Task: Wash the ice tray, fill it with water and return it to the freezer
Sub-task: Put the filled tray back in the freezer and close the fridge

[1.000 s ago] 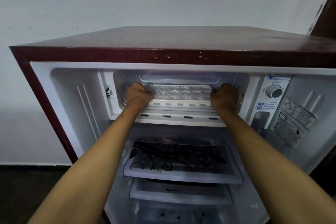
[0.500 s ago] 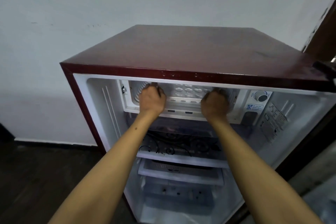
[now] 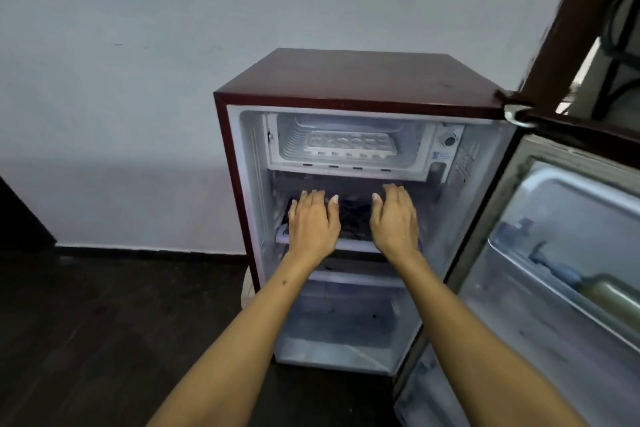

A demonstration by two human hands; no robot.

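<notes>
The white ice tray (image 3: 349, 144) lies flat inside the freezer compartment (image 3: 408, 146) at the top of the small dark red fridge (image 3: 346, 76). Its long side faces me and nothing touches it. My left hand (image 3: 313, 224) and my right hand (image 3: 394, 220) hover side by side below the freezer compartment, in front of the upper fridge shelf. Both hands are flat, palms down, fingers apart, and hold nothing.
The fridge door (image 3: 561, 253) stands open at the right, with a bottle (image 3: 602, 295) lying in its door shelf. Glass shelves (image 3: 356, 279) sit lower inside the fridge. A thermostat knob (image 3: 449, 141) is right of the freezer. White wall behind, dark floor (image 3: 104, 322) at the left.
Both hands let go of the ice tray, left it in the freezer compartment and drew back and down. My head pulled away, so the whole fridge and its open door show.
</notes>
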